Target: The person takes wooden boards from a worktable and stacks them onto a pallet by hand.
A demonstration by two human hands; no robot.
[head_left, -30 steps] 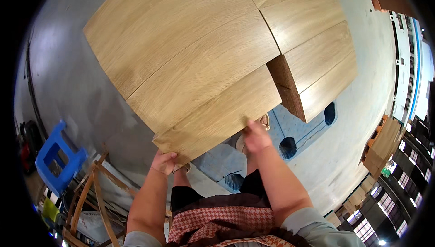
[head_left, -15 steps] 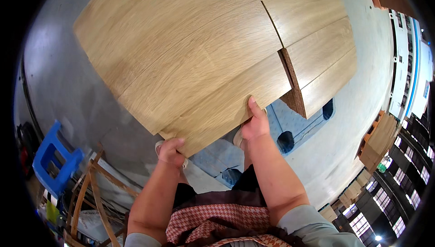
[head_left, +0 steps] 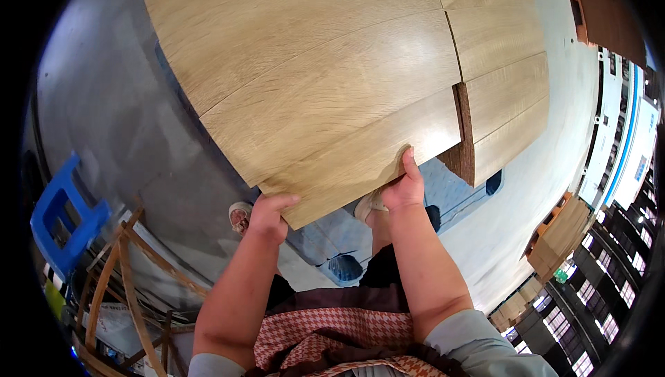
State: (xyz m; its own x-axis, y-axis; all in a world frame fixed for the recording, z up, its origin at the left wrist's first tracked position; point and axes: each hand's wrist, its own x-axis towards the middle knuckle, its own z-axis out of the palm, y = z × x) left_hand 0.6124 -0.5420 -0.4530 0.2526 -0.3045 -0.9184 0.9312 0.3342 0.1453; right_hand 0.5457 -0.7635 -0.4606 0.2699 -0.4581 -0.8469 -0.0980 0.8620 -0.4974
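Both the left hand (head_left: 267,216) and right hand (head_left: 404,190) grip the near edge of the wooden board (head_left: 346,148), whose long axis slants up-right over the boards (head_left: 312,24) beyond, its underside hidden.

The wooden panel (head_left: 332,79) runs past the top edge (its underside hidden); fingertips beneath it probably curl unseen.

I am reaching both forearms up from the lower edge toward mid-frame. My left hand (head_left: 267,214) is curling its fingers; my right hand (head_left: 403,190) is pointing its thumb upward.
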